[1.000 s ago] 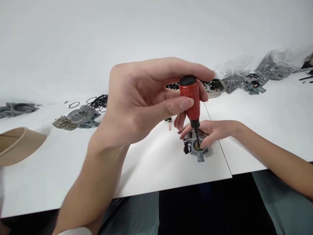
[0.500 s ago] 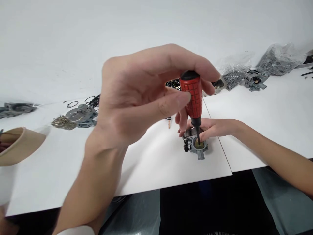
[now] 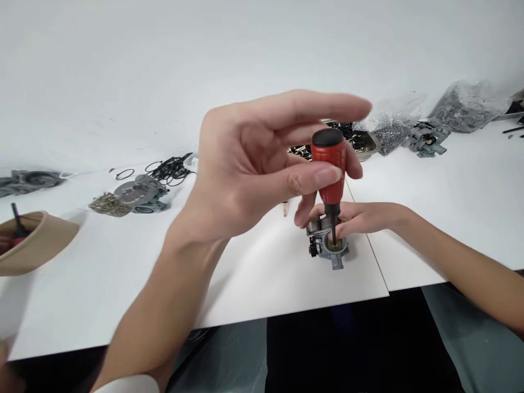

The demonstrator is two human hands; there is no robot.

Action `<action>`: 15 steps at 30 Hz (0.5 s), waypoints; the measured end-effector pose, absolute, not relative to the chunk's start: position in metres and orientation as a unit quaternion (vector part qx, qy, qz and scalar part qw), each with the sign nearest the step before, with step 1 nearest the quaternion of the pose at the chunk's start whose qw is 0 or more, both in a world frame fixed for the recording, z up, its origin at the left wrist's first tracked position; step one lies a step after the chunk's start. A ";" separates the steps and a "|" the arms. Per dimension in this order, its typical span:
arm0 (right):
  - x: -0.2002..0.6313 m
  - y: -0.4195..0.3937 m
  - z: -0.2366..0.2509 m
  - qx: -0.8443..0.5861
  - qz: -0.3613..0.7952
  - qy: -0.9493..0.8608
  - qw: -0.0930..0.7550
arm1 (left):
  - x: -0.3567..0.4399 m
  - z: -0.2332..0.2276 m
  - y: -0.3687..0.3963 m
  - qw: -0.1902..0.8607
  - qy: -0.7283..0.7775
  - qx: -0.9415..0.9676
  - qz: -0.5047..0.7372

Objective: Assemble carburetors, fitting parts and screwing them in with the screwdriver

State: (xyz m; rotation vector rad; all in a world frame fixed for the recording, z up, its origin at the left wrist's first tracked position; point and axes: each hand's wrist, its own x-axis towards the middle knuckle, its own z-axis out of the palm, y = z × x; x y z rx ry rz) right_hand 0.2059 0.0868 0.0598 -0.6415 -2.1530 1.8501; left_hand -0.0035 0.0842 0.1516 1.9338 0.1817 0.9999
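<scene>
My left hand (image 3: 262, 158) grips a screwdriver (image 3: 329, 158) with a red handle and black cap, thumb on one side and fingers behind, the index finger stretched out above it. The screwdriver stands nearly upright, its tip on the brass-coloured plate inside the bore of a grey metal carburetor (image 3: 336, 262). That carburetor lies on the white table (image 3: 262, 284). From the right, my right hand (image 3: 360, 217) is closed round the carburetor's far side, its thumb by the bore. Some of its fingers are hidden behind the part and the screwdriver.
A tray of small parts (image 3: 370, 144) stands behind my left hand. Right of it are a bag of small metal pieces (image 3: 391, 131) and another carburetor (image 3: 428, 137). At left lie black rings (image 3: 172, 170), a carburetor (image 3: 143, 192), brass screws (image 3: 109, 204) and a beige bin (image 3: 49, 240).
My left hand has turned and shifted right and slightly down around the screwdriver handle; its index finger has straightened off the cap. The right hand still holds the carburetor.
</scene>
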 end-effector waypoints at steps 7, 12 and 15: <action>0.222 0.081 0.154 -0.380 0.388 -0.755 0.367 | 0.000 0.154 0.082 0.505 0.099 0.760 0.398; 0.214 0.058 0.216 -0.380 0.186 -0.833 0.355 | 0.005 0.148 0.081 0.563 0.101 0.711 0.410; 0.209 0.053 0.222 -0.314 0.199 -0.895 0.246 | 0.004 0.147 0.083 0.557 0.093 0.716 0.411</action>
